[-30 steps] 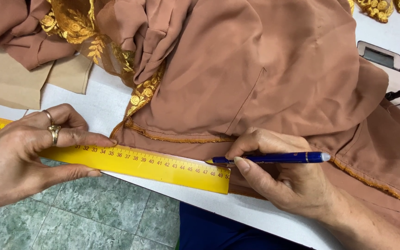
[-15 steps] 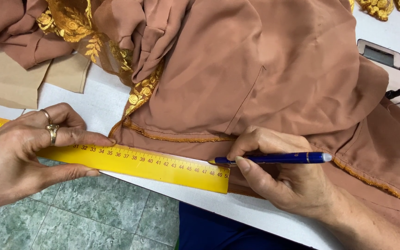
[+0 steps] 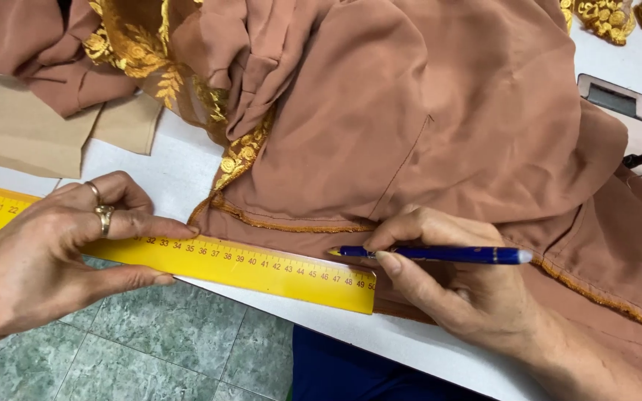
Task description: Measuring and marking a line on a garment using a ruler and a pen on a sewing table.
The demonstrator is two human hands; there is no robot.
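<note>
Fabric, brown with gold trim, covers the table's far side. My left hand presses the yellow ruler along the table edge, hiding its middle. My right hand pinches a blue pen, tip at the ruler's upper edge.

White table carries brown embroidered fabric, yellow ruler, beige cloth pieces.

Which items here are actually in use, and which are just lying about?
In use: yellow ruler, blue pen, brown fabric, left hand, right hand.
Lying about: beige cloth pieces, gold appliqués, phone.
</note>
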